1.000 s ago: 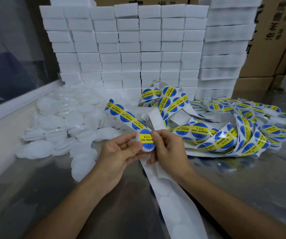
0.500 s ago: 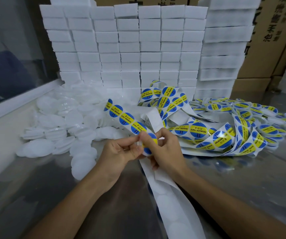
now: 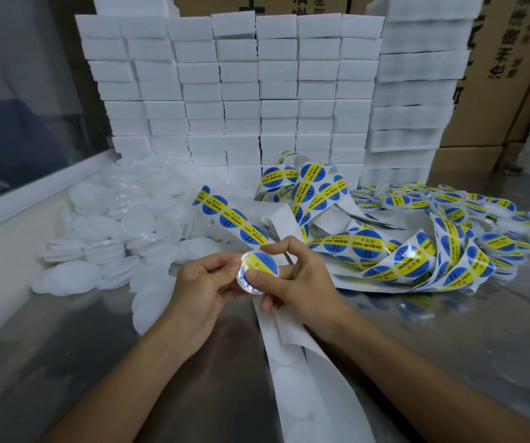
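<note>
With my left hand (image 3: 200, 284) curled round the rim of the lid (image 3: 245, 286) just above the desk (image 3: 65, 362) between both hands, my right hand (image 3: 300, 282) pinches it, thumb pressing the sticker (image 3: 261, 262) flat; next, I judge, rub out any bubbles before setting it aside.

foam blocks (image 3: 241, 91): stacked at back | cardboard boxes (image 3: 506, 59): behind | white lids (image 3: 113, 219): heaped left | labelled lids (image 3: 493, 238): heaped right
</note>
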A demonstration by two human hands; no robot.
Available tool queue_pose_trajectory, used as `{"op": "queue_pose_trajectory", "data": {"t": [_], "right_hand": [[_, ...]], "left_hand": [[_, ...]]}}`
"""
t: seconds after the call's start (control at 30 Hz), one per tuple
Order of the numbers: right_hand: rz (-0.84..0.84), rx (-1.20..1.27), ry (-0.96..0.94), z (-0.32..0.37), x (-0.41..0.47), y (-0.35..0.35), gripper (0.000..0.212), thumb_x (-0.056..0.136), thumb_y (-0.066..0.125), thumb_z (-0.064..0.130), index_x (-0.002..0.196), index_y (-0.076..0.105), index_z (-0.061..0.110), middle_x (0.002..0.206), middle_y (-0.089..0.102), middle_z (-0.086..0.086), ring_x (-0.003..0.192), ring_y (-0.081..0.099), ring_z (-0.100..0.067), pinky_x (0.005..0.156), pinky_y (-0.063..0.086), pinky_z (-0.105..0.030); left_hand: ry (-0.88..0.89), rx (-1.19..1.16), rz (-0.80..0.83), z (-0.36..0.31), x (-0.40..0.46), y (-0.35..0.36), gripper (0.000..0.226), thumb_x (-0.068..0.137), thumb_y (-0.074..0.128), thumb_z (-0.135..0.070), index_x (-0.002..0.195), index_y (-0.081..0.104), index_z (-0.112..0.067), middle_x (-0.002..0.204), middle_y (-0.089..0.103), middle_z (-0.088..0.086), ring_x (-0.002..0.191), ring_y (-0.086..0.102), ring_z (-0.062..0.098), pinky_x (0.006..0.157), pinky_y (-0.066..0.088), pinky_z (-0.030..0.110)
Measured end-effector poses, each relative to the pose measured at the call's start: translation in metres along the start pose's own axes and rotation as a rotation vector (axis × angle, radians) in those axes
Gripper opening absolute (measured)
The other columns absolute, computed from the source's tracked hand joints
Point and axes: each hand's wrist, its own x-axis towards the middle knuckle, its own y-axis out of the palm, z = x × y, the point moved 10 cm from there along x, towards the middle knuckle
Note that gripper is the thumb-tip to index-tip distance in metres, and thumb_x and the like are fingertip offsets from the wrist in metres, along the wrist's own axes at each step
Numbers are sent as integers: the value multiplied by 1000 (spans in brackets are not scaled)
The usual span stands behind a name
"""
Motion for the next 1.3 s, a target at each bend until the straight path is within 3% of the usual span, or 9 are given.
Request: {"op": "queue_pose_trajectory", "data": {"t": [0.2, 0.3, 0.47, 0.67, 0.83, 0.97, 1.07, 1.2, 1.3], "right_hand": [[-34, 85, 21, 1, 1, -8, 16, 96, 62, 12, 103, 51, 4, 68, 71, -15, 43, 61, -21, 43, 50, -26], [-11, 81, 63, -7, 1, -2, 37, 87, 70, 1, 118, 54, 11, 83, 71, -15, 53, 61, -20, 58, 55, -29], [-115, 286, 206, -24, 2, -16, 19, 93, 66, 17, 109, 63, 9, 72, 63, -10, 46, 47, -14, 50, 43, -24], [-113, 610, 332, -37, 4, -13, 22, 101, 53, 17, 116, 61, 5, 76, 66, -5, 46, 44, -10, 46, 45, -20], [-1, 700, 338, -30, 4, -3, 26, 98, 51, 5, 119, 67, 7, 85, 69, -4, 50, 52, -9, 52, 49, -19], [12, 843, 355, -28, 4, -2, 26, 92, 52, 4, 109, 71, 9, 78, 66, -2, 50, 48, -8, 49, 47, -18], [-9, 897, 367, -27, 4, -6, 24, 91, 53, 4, 101, 75, 8, 77, 66, -3, 51, 45, -8, 50, 45, -17], [-66, 904, 358, -24, 5, -14, 25, 91, 53, 2, 107, 71, 7, 79, 68, -5, 50, 48, -10, 50, 47, -19], [-285, 587, 245, -11, 11, -53, 22, 92, 58, 2, 109, 65, 13, 74, 69, -2, 51, 55, -11, 53, 49, -22]], "left_hand": [[-2, 41, -72, 5, 1, -2, 19, 92, 58, -16, 93, 73, -3, 86, 75, 14, 71, 70, 21, 64, 59, 29], [2, 86, -169, 7, 1, -12, 26, 92, 60, -26, 95, 72, -3, 85, 74, 15, 68, 67, 22, 65, 58, 30], [-80, 47, -299, 15, 5, -17, 20, 93, 63, -20, 109, 59, -8, 101, 66, 15, 71, 69, 24, 54, 58, 28], [-238, 225, -251, 25, 17, -14, 63, 78, 80, -16, 131, 47, -12, 98, 67, 16, 57, 64, 19, 52, 56, 29], [-238, 294, -196, 24, 28, -2, 37, 75, 79, -27, 109, 68, -20, 84, 72, 9, 42, 51, 13, 40, 41, 23], [-187, 168, -212, 21, 34, 1, 18, 65, 72, -34, 74, 73, -19, 75, 67, 0, 48, 46, 14, 48, 33, 25], [-117, 314, -197, 21, 33, 8, 24, 76, 76, -39, 73, 72, -15, 66, 64, 0, 55, 54, 11, 48, 42, 22], [-8, 359, -247, 19, 33, 9, 11, 83, 74, -20, 78, 73, -10, 80, 73, 10, 73, 67, 20, 70, 56, 37], [2, 323, -271, 21, 32, 3, 13, 87, 68, -18, 75, 70, -14, 65, 70, -3, 57, 59, 11, 55, 50, 23]]}}
